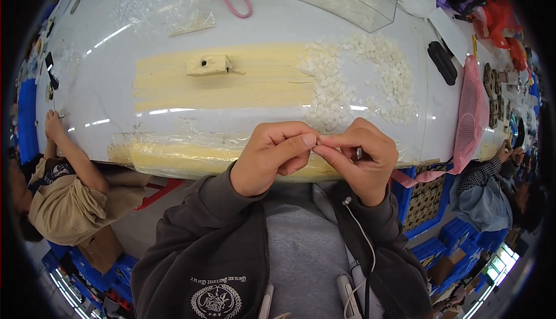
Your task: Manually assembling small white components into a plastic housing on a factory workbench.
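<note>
My left hand (272, 154) and my right hand (368, 157) meet at the fingertips above the table's near edge. Both are closed, thumb against forefinger, in a pinch. Whatever lies between the fingertips is too small and covered to make out. A short shiny, dark metallic end (359, 153) sticks out among my right fingers; the rest of it is hidden in the hand. Beyond my hands, many small whitish chips (327, 84) lie loosely spread on the table. To their left, a small cream block (207, 66) with a dark hole rests on flat yellowish strips (260, 90).
A clear box (370, 21) with more chips stands at the back. Around the table are a pink cord loop (246, 6), clear plastic bags (156, 0), a black case (442, 63) and a pink mesh bag (472, 110). Co-workers sit left (72, 197) and right (486, 194).
</note>
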The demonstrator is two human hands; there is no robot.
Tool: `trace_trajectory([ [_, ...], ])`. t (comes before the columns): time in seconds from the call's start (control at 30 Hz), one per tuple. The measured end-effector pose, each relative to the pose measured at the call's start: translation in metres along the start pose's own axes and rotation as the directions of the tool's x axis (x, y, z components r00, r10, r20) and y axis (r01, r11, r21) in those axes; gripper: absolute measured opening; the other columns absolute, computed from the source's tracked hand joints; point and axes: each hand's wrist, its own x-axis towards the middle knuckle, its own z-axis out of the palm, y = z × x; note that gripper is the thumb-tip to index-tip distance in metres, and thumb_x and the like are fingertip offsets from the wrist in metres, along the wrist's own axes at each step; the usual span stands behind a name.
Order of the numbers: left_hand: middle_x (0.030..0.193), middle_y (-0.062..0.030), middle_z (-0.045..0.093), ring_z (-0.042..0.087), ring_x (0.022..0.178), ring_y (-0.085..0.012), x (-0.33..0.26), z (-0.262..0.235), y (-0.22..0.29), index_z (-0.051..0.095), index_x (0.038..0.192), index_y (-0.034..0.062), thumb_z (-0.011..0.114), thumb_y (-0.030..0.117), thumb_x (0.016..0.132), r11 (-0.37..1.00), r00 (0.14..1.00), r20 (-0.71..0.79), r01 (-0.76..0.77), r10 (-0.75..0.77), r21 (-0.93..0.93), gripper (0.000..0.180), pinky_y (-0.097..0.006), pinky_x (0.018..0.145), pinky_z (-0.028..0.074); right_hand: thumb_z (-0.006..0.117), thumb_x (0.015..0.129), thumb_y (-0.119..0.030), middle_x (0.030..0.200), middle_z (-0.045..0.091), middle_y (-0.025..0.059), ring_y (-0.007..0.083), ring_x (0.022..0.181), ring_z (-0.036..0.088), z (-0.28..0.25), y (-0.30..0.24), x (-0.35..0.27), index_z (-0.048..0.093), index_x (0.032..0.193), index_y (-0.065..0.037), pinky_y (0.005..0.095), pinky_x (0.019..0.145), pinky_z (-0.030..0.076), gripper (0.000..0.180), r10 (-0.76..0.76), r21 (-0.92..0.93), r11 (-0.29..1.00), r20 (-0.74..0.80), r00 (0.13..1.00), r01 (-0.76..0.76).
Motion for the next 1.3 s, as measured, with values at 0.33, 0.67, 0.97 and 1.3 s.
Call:
trace_trajectory([
  [0.33,0.053,0.0012,0.042,0.032,0.045,-0.0042,0.001,0.000,0.004,0.053,0.080,0.0000,0.050,0.009,0.084,0.986,0.998,0.011,-0.059,0.058,0.154,0.011,-0.015,0.041,0.024,0.068,0.058,0.005,0.056,0.046,-0.0003,0.0074,0.048,0.033,-0.002,-0.001,0.002,0.067,0.078,-0.005,0.0180,0.043,0.025,0.023,0.090,0.121,0.988,0.065,0.994,-0.098],
  [0.67,0.059,-0.0031,0.045,0.032,0.045,-0.0050,0.002,-0.002,0.002,0.048,0.085,0.0010,0.047,0.007,0.084,0.997,0.996,0.057,-0.060,0.063,-0.058,0.006,-0.015,0.040,0.024,0.062,0.066,0.001,0.061,0.045,0.0015,0.0089,0.050,0.033,0.002,-0.004,-0.001,0.063,0.096,-0.006,0.0192,0.046,0.028,0.031,0.141,0.135,0.978,0.120,0.983,-0.157],
  [0.97,0.069,-0.0066,0.050,0.030,0.044,-0.0051,0.002,-0.005,-0.001,0.046,0.091,0.0012,0.042,0.004,0.084,0.940,0.990,0.134,0.009,0.039,-0.342,0.009,-0.016,0.039,0.021,0.054,0.071,0.003,0.065,0.044,0.0027,0.0111,0.052,0.035,0.009,0.001,-0.006,0.058,0.106,-0.003,0.0199,0.048,0.029,0.036,0.012,0.049,0.999,0.154,0.988,-0.020],
  [1.3,0.062,-0.0028,0.044,0.029,0.044,-0.0042,0.001,-0.004,0.003,0.047,0.087,0.0015,0.042,0.004,0.084,0.922,0.994,0.108,0.060,-0.020,-0.381,0.006,-0.016,0.038,0.019,0.051,0.072,0.004,0.065,0.044,0.0034,0.0115,0.053,0.035,0.007,-0.002,-0.006,0.057,0.108,-0.001,0.0199,0.049,0.028,0.037,-0.013,-0.031,0.999,0.200,0.980,0.020],
])
